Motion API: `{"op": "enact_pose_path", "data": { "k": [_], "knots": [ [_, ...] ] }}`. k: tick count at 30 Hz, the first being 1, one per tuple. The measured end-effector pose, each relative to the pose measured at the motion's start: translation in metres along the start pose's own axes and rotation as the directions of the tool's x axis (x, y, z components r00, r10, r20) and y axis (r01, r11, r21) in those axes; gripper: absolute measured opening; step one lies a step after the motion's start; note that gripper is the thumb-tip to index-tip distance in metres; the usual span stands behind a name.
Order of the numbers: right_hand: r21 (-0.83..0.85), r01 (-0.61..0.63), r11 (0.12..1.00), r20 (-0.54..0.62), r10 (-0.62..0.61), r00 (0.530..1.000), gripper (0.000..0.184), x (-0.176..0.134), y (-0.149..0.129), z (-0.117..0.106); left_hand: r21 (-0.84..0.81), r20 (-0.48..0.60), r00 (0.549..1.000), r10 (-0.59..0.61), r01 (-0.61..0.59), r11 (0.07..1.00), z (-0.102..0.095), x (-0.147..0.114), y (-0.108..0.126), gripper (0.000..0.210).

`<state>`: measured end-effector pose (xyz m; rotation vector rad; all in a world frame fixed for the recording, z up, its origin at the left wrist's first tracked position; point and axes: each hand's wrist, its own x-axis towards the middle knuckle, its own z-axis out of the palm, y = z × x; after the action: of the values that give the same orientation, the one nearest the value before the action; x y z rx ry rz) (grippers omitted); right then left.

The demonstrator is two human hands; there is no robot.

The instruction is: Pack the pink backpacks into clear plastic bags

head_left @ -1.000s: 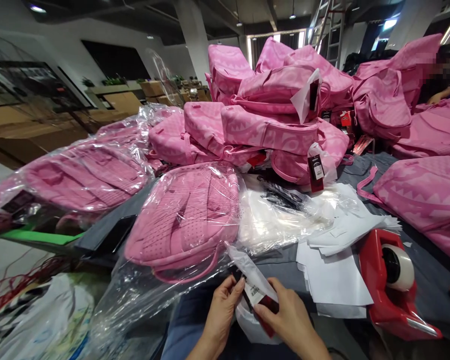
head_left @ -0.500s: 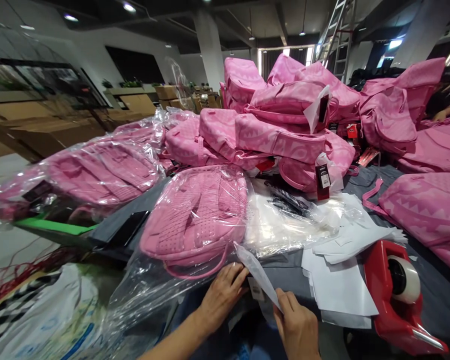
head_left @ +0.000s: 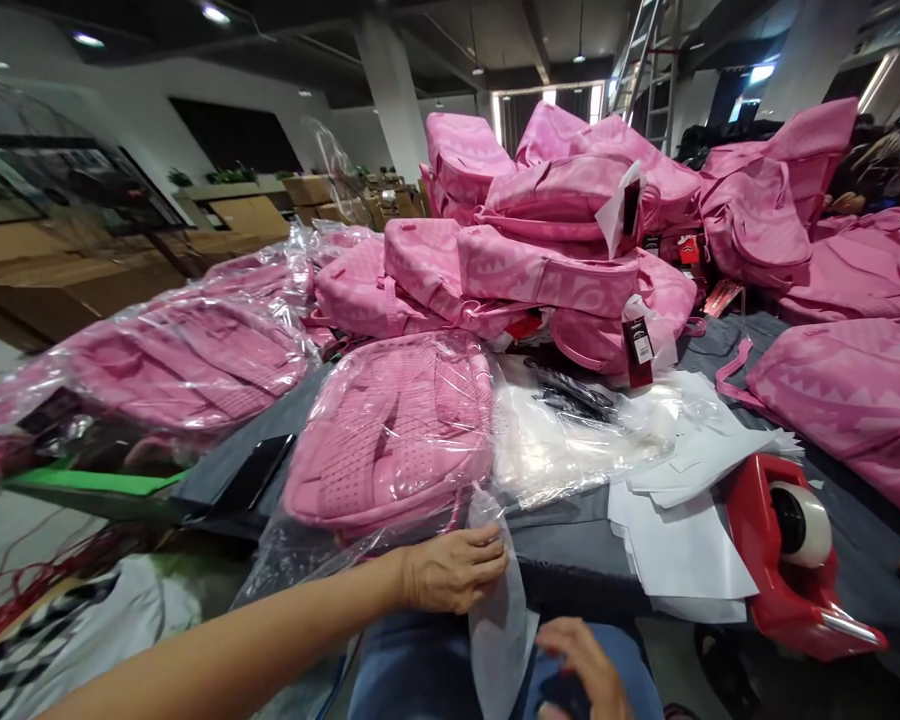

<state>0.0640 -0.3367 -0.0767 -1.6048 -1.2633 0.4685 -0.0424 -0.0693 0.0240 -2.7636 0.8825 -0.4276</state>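
**At the table's edge, a hand pinches a clear sleeve**

Just beyond the left hand [head_left: 454,568], whose fingers pinch a small clear plastic bag [head_left: 499,620], lies a bagged pink backpack [head_left: 394,430]. Below, the right hand [head_left: 581,665] curls loosely, its grip unclear. A red tape dispenser [head_left: 791,560] sits well right.

Dim hall under small ceiling spotlights [head_left: 214,13], glare on plastic wrap [head_left: 390,420], edges warped.
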Motion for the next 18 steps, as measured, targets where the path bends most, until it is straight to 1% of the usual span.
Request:
{"op": "enact_pose_path", "data": {
  "k": [1,2,3,4,5,6,7,8,9,11,13,14,16,17,18],
  "knots": [
    [0.131,-0.144,0.981,-0.005,0.146,0.989,0.038,0.004,0.003,-0.004,-0.048,0.009,0.999,-0.032,0.032,0.998,0.000,-0.001,0.000,0.026],
    [0.235,-0.294,0.926,-0.007,0.304,0.953,0.048,0.009,0.005,-0.005,-0.094,0.010,0.998,-0.059,0.060,0.994,-0.001,-0.001,0.001,0.028],
    [0.327,-0.426,0.843,0.013,0.447,0.895,0.059,0.016,0.006,-0.002,-0.134,-0.001,0.997,-0.071,0.070,0.989,-0.004,-0.001,0.002,0.029],
    [0.412,-0.520,0.748,0.062,0.546,0.835,0.068,0.023,0.005,0.004,-0.160,-0.026,0.997,-0.068,0.063,0.985,-0.007,-0.001,0.003,0.029],
    [0.494,-0.563,0.662,0.131,0.584,0.801,0.075,0.032,0.004,0.013,-0.169,-0.058,0.997,-0.056,0.045,0.985,-0.010,-0.001,0.003,0.030],
    [0.569,-0.566,0.596,0.195,0.571,0.797,0.078,0.040,0.001,0.023,-0.171,-0.094,0.995,-0.040,0.023,0.985,-0.014,-0.001,0.003,0.029],
    [0.635,-0.545,0.548,0.233,0.537,0.811,0.077,0.046,-0.002,0.033,-0.173,-0.130,0.991,-0.028,0.005,0.985,-0.018,-0.001,0.003,0.029],
    [0.685,-0.518,0.512,0.243,0.509,0.826,0.075,0.052,-0.006,0.043,-0.182,-0.159,0.987,-0.026,-0.003,0.983,-0.021,0.000,0.002,0.029],
    [0.718,-0.492,0.493,0.228,0.500,0.835,0.074,0.055,-0.008,0.050,-0.199,-0.184,0.982,-0.040,0.002,0.980,-0.023,0.000,0.002,0.030],
    [0.725,-0.476,0.497,0.191,0.520,0.833,0.075,0.055,-0.012,0.058,-0.245,-0.209,0.975,-0.077,0.024,0.969,-0.026,0.001,0.000,0.034],
    [0.698,-0.516,0.497,0.215,0.542,0.812,0.076,0.051,-0.012,0.055,-0.278,-0.206,0.974,-0.096,0.036,0.960,-0.027,0.003,-0.001,0.039],
    [0.701,-0.544,0.460,0.254,0.552,0.794,0.077,0.049,-0.011,0.050,-0.285,-0.196,0.976,-0.097,0.038,0.958,-0.027,0.003,-0.001,0.040],
    [0.736,-0.604,0.308,0.386,0.542,0.747,0.085,0.047,-0.013,0.040,-0.280,-0.173,0.981,-0.085,0.034,0.959,-0.028,0.004,-0.002,0.037],
    [0.751,-0.613,0.245,0.427,0.528,0.735,0.087,0.049,-0.016,0.035,-0.272,-0.165,0.983,-0.076,0.029,0.962,-0.028,0.005,-0.002,0.035],
    [0.765,-0.602,0.227,0.431,0.513,0.742,0.088,0.051,-0.019,0.031,-0.262,-0.163,0.984,-0.070,0.025,0.965,-0.029,0.005,-0.002,0.033]
  ]
}}
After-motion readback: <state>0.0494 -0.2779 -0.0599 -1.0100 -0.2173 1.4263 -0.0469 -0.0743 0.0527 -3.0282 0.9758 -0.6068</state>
